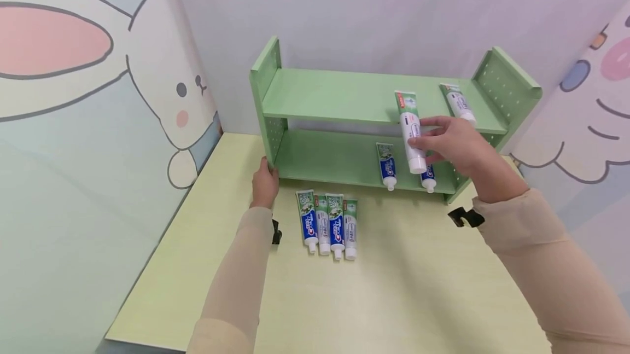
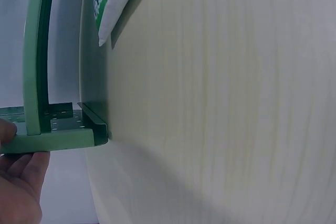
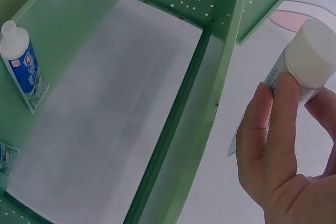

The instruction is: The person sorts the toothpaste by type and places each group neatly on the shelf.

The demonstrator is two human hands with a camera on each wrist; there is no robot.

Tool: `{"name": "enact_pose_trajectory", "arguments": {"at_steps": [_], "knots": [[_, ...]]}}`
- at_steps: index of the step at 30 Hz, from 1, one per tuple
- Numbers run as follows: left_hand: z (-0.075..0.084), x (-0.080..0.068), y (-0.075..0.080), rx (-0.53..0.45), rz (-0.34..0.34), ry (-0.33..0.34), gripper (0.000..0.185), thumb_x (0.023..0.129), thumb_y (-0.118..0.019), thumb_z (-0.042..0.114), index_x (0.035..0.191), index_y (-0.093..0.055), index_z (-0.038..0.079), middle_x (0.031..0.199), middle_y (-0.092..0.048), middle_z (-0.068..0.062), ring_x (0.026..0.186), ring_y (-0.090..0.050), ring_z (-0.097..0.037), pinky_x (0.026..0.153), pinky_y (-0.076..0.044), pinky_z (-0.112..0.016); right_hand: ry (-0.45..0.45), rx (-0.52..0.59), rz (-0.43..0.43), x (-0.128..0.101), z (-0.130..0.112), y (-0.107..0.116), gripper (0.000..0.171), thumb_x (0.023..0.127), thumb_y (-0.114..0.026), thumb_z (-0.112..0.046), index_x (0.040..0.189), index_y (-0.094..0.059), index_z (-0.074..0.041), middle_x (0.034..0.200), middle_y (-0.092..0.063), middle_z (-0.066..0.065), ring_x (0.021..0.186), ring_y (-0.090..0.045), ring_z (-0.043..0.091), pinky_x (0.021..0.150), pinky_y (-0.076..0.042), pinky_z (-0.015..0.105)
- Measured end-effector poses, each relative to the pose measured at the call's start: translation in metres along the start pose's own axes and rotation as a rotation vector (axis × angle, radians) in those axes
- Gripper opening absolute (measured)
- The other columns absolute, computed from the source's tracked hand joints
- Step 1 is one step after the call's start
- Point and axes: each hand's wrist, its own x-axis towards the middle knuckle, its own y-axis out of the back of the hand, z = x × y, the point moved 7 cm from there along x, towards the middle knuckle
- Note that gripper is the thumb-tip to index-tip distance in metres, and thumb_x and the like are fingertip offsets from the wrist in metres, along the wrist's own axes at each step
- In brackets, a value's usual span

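My right hand pinches a white-and-green toothpaste tube by its capped end, in front of the upper board of a green two-tier shelf. In the right wrist view its white cap points up and away from the fingers. My left hand grips the lower front edge of the shelf's left side panel, thumb on one side and fingers on the other in the left wrist view. Another white-and-green tube lies on the upper board at the right. Two blue-and-green tubes lie on the lower board, one in plain view, one partly hidden.
Several toothpaste tubes lie side by side on the pale yellow table before the shelf, caps toward me. Perforated side panels rise above the upper board. Behind stands a pale wall, with cartoon-printed walls on both sides.
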Motion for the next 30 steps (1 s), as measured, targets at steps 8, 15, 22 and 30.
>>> {"name": "enact_pose_trajectory", "arguments": {"at_steps": [8,15,22,30], "knots": [[0.002,0.0,0.002,-0.009,-0.011,0.006,0.036,0.104,-0.048,0.012,0.138,-0.042,0.006,0.128,-0.057,-0.026,0.112,-0.058,-0.04,0.085,-0.051,-0.05,0.019,-0.008,0.022,0.015,-0.014,0.016,0.076,0.096,-0.066,-0.027,0.154,-0.023,-0.002,0.139,-0.042,0.027,0.086,-0.068,0.018,0.085,-0.05,0.04],[0.002,-0.002,0.001,-0.02,-0.024,0.022,0.036,0.104,-0.047,0.013,0.139,-0.042,0.007,0.131,-0.055,-0.025,0.114,-0.058,-0.038,0.085,-0.051,-0.049,0.018,0.045,0.042,0.026,-0.014,0.019,0.075,0.095,-0.066,-0.023,0.152,-0.024,0.001,0.131,-0.046,0.025,0.08,-0.068,0.014,0.076,-0.055,0.032],[0.001,-0.002,0.001,-0.008,-0.023,0.024,0.036,0.104,-0.047,0.013,0.139,-0.041,0.007,0.13,-0.056,-0.025,0.111,-0.059,-0.037,0.084,-0.051,-0.048,0.003,0.046,0.057,0.036,-0.017,0.024,0.074,0.095,-0.066,-0.025,0.152,-0.025,0.0,0.124,-0.051,0.021,0.078,-0.068,0.014,0.073,-0.055,0.029],[0.003,0.0,0.002,-0.008,-0.031,0.019,0.037,0.104,-0.048,0.012,0.139,-0.041,0.006,0.128,-0.056,-0.026,0.108,-0.06,-0.037,0.08,-0.051,-0.048,-0.017,0.091,0.062,0.05,-0.025,0.027,0.071,0.095,-0.066,-0.019,0.151,-0.026,0.003,0.131,-0.044,0.022,0.082,-0.062,0.012,0.077,-0.055,0.029]]}}
